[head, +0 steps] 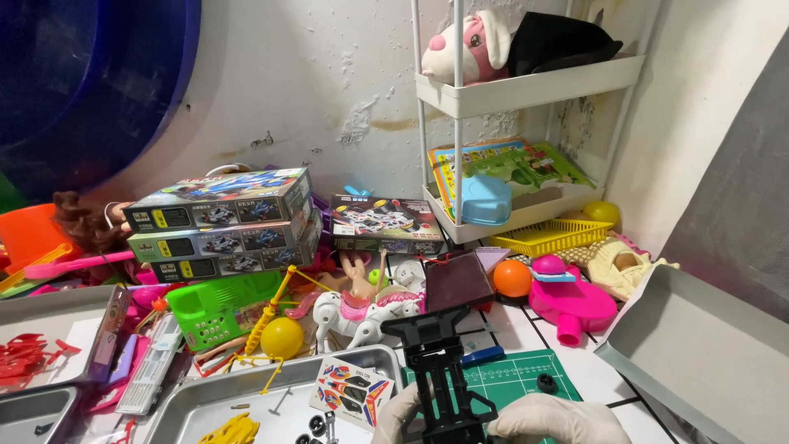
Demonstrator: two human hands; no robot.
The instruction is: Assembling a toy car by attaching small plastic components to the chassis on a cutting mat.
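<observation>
Both hands, in pale gloves, hold a black plastic model-car chassis (440,366) upright at the lower edge of the view, over a green cutting mat (514,380). The left hand (396,415) closes around the lower left side of the frame; the right hand (555,419) wraps the lower right, fingers curled shut against it, though the fingertips themselves are cut off by the picture edge. Judged from this, the work stands at an early assembly stage: the chassis is bare, with no wheels fitted. Small black wheels (316,425) and a yellow body shell (230,430) lie in a metal tray (197,403) just left of the hands, beside a sticker sheet (352,390); one more wheel (546,382) sits on the mat. The next move would likely call for freeing one hand to pick up a small part while the other steadies the frame. The surface is a white tiled top, heavily cluttered: stacked kit boxes (222,222), a yellow ball (282,337), a white toy horse (357,312), an orange ball (512,278), a pink toy (571,304), a yellow basket (551,237). A grey box lid (707,353) lies open at right. Behind, a white shelf rack (526,90) holding a plush toy (472,45) stands against a stained, flaking wall.
</observation>
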